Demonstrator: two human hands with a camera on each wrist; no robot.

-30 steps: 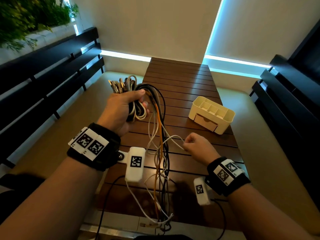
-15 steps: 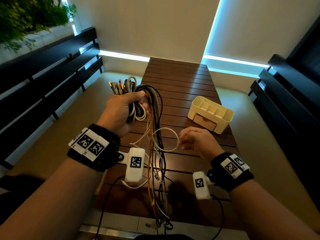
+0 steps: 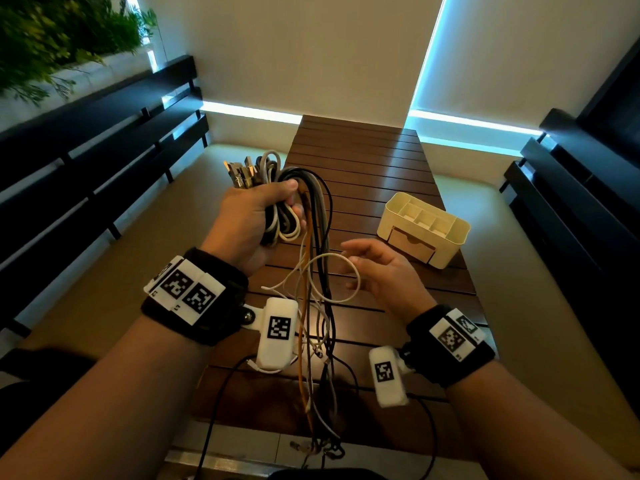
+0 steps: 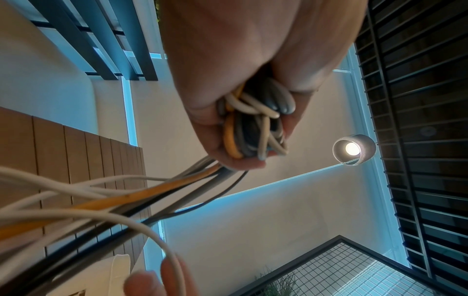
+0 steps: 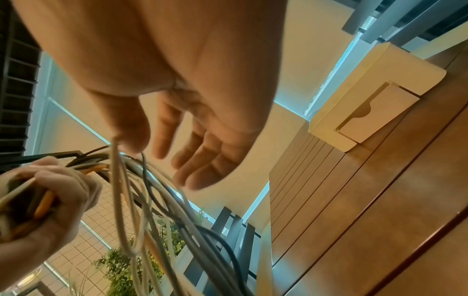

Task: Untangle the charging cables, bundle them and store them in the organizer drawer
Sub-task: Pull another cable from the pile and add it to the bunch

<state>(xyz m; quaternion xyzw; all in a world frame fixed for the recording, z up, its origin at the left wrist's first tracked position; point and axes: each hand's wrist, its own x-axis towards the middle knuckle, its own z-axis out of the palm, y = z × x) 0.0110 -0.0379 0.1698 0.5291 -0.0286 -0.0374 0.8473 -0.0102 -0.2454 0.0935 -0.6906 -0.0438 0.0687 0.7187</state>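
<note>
Since 0.5 s ago the right hand (image 3: 384, 275) has uncurled, grip loose beside a white loop (image 3: 332, 278); left hand (image 3: 256, 216) still clamps the cables (image 3: 280, 202). The organizer (image 3: 426, 230) sits behind on the surface (image 3: 360, 161).

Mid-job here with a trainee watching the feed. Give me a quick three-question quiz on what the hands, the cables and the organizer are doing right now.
1. True or false: the organizer drawer is pulled open.
2. Which hand grips the coiled cables? A) left hand B) right hand C) both
3. Fill in: among the hanging white, grey and black cables, one is ____.

Key: 1 false, the drawer sits shut, seen in head and right wrist views. 2 A; the right hand's fingers are spread, a white loop beside them. 3 orange.
</note>
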